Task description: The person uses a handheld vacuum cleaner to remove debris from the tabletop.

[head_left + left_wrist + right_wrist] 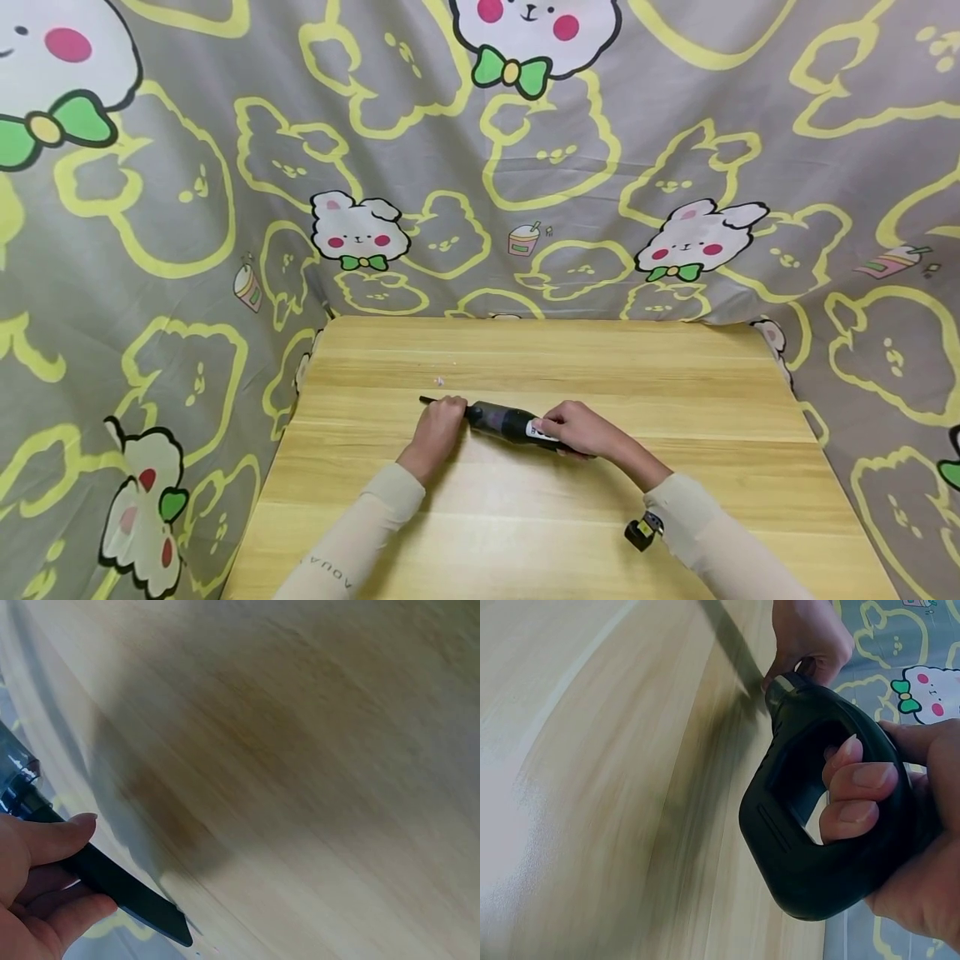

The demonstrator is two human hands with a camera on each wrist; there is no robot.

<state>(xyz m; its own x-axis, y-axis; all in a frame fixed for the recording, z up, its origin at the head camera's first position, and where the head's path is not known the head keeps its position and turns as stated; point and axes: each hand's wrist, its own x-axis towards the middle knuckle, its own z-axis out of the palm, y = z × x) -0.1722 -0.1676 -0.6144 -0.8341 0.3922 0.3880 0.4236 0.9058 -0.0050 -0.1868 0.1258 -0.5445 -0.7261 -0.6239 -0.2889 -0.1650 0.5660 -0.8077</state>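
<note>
The handheld vacuum (pixel 506 423) lies low over the table (pixel 570 517). The right hand (pixel 577 429) grips its handle with curled fingers (pixel 855 784); the left hand (pixel 437 421) pinches the narrow nozzle (pixel 127 892). Fitting the nozzle seems in progress, not finished.

Light wooden table (pixel 525 525), grain running left-right. Black handheld vacuum (pixel 510 423) lies near centre; small pale speck (pixel 439 381) at 10 o'clock of it.

Even, bright light in the head view, edges bowed; both wrist views are motion-blurred, shadows streaking the table (pixel 315 750).
</note>
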